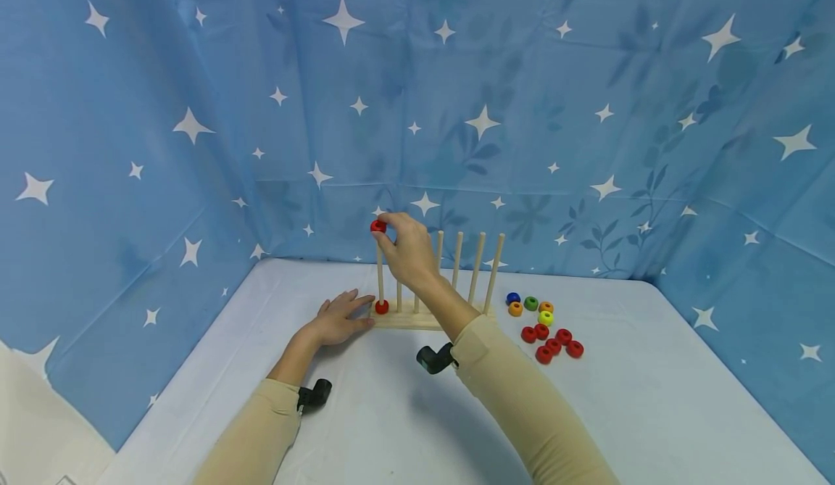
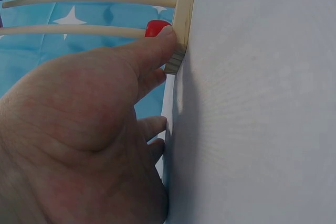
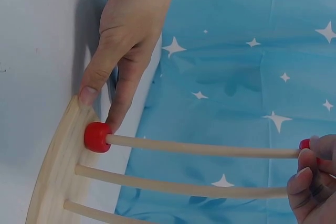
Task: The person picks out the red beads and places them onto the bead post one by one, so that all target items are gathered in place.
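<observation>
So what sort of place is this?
Probably a makeshift indoor recording booth: a star-patterned blue curtain hangs around three sides of a white table, and the person wears black wrist cameras.

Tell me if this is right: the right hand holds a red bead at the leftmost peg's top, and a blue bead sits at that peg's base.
No: the bead at the base of that peg is red, not blue, as the right wrist view shows. The rest stands.
</observation>
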`<control>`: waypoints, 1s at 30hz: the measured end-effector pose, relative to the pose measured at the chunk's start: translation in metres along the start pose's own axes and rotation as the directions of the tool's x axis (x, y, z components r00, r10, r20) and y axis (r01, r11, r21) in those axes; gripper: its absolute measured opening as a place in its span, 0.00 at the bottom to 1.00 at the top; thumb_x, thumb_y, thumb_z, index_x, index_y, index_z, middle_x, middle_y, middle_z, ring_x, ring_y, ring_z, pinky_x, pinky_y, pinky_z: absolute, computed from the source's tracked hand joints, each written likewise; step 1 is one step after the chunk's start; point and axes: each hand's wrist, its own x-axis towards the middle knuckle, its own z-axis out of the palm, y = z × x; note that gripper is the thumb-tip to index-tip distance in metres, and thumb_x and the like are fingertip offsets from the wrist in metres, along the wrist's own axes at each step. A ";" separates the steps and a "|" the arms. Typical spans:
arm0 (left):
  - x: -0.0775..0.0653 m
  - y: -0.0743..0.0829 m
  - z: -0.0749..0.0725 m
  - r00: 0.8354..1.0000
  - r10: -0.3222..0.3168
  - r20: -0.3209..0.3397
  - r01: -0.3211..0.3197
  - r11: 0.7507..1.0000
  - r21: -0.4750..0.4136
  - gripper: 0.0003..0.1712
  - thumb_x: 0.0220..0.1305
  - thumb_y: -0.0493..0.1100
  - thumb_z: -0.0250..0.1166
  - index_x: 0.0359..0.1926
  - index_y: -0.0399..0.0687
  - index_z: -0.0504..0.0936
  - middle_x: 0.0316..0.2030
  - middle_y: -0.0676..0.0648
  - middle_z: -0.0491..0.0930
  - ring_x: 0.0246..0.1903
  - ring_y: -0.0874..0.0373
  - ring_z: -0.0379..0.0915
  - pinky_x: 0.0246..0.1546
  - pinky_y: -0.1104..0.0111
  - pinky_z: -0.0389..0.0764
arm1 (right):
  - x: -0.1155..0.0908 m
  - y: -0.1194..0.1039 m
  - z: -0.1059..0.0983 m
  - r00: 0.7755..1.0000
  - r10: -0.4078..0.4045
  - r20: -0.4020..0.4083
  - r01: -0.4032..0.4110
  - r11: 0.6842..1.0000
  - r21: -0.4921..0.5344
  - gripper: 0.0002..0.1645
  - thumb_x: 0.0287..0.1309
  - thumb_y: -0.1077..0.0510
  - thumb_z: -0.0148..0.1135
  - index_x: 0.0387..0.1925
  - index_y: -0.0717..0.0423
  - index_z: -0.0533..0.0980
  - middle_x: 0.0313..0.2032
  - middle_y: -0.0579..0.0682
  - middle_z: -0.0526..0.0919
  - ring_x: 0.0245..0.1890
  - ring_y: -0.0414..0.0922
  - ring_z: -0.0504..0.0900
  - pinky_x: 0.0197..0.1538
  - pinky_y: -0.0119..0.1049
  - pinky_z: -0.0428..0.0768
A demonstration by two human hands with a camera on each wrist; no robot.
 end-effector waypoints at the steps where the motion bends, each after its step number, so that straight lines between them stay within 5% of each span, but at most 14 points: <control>1: 0.000 0.000 0.000 1.000 0.001 0.000 -0.001 1.000 -0.001 0.36 0.77 0.57 0.60 0.80 0.53 0.65 0.81 0.33 0.50 0.81 0.32 0.38 0.76 0.31 0.35 | 0.000 0.000 0.000 1.000 0.001 0.002 -0.001 1.000 0.000 0.19 0.73 0.55 0.65 0.59 0.60 0.82 0.57 0.55 0.86 0.41 0.52 0.85 0.48 0.45 0.85; 14: -0.001 0.002 0.002 1.000 -0.007 0.012 0.007 1.000 -0.016 0.37 0.76 0.57 0.61 0.80 0.53 0.65 0.81 0.32 0.49 0.81 0.32 0.37 0.77 0.32 0.34 | -0.001 0.001 0.000 0.999 0.032 0.024 -0.032 0.999 -0.015 0.20 0.73 0.53 0.64 0.60 0.57 0.82 0.57 0.54 0.86 0.43 0.51 0.86 0.50 0.45 0.85; 21: -0.003 0.003 0.002 1.000 0.011 0.015 -0.011 1.000 -0.023 0.40 0.75 0.62 0.59 0.80 0.52 0.64 0.81 0.31 0.47 0.81 0.30 0.36 0.76 0.32 0.32 | -0.001 0.001 -0.001 1.000 0.018 0.022 -0.017 1.000 -0.020 0.19 0.72 0.54 0.65 0.59 0.59 0.83 0.58 0.56 0.86 0.62 0.53 0.83 0.63 0.47 0.82; 30: 0.000 -0.001 0.000 1.000 0.003 0.022 -0.003 1.000 -0.002 0.38 0.77 0.60 0.59 0.80 0.54 0.63 0.82 0.33 0.47 0.81 0.31 0.36 0.77 0.32 0.33 | 0.001 -0.001 -0.003 0.999 0.014 0.045 -0.013 1.000 -0.018 0.19 0.72 0.54 0.65 0.59 0.59 0.82 0.57 0.55 0.86 0.61 0.53 0.84 0.62 0.47 0.83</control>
